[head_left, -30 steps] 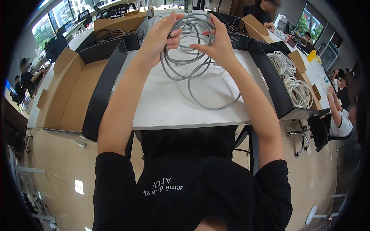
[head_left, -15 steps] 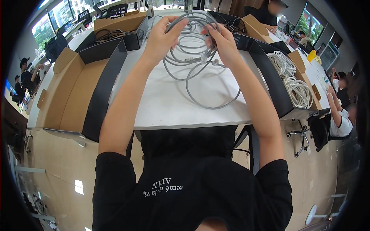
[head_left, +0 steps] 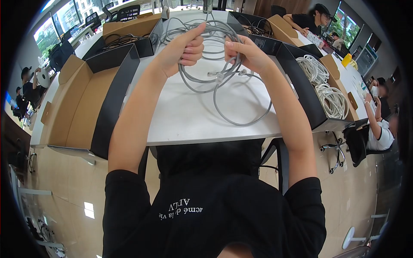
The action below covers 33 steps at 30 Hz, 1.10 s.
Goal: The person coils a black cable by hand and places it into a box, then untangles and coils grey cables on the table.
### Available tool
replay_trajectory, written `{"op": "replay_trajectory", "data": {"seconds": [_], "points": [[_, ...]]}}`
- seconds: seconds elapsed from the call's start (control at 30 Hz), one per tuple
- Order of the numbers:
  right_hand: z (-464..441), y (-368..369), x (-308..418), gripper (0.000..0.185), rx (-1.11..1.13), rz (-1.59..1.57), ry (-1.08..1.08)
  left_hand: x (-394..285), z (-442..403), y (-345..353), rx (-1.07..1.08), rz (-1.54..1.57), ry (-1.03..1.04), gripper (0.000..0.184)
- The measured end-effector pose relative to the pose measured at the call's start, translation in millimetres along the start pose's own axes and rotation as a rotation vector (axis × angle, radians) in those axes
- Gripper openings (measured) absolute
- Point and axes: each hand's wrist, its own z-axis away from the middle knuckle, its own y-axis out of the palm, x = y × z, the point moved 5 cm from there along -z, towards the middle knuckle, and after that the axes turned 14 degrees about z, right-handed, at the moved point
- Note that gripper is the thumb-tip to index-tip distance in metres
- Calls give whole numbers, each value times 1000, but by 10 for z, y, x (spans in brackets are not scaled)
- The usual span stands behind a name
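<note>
A looped grey cable is held up over the white table. My left hand is closed round the left side of its coils, thumb pointing up. On the right side of the loops, my right hand pinches the cable with its fingers curled. Clear plugs hang between and just below the hands. One loose loop droops lower right, near my right forearm. More grey cable lies on the table behind my hands.
An open empty box stands at left. Boxes behind hold dark cables. The right box contains white cable coils. A person sits at the back right; others are at both sides.
My left hand has turned into a closed grip and moved slightly down. The coils sit lower, the plugs have shifted down and left, and more grey cable shows behind my left hand.
</note>
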Motion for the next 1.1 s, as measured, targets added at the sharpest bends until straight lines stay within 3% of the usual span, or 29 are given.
{"op": "replay_trajectory", "data": {"seconds": [0.1, 0.2, 0.3, 0.4, 0.53, 0.63, 0.73, 0.87, 1.03, 1.1], "points": [[16, 26, -4, 30, -111, 108, 39, -18, -20, -41, -28, 105, 39, 50], [15, 45, -52, 47, -149, 91, 45, -116, -12, -86, -20, 210, 166, 49], [14, 18, -119, 50, -84, 148, 59, -260, 21, -186, -30, 344, 336, 49], [-45, -164, -247, 39, -163, 167, 95, -352, 58, -292, -28, 399, 421, 49], [-8, -434, -266, 27, -470, -115, 62, -346, 44, -321, -27, 415, 454, 50], [12, -457, -333, 27, -550, -156, 158, -337, 48, -246, -13, 380, 479, 50], [-7, -408, -342, 27, -458, 64, 233, -370, 73, -202, 60, 367, 490, 50], [11, -440, -344, 27, -637, -267, 150, -365, 73, -148, 75, 355, 460, 51], [41, -565, -242, 29, -739, -570, -30, -253, 12, -180, -177, 21, 375, 51], [68, -587, -63, 29, -729, -494, -132, -175, -23, -190, -264, -223, 339, 50]]}}
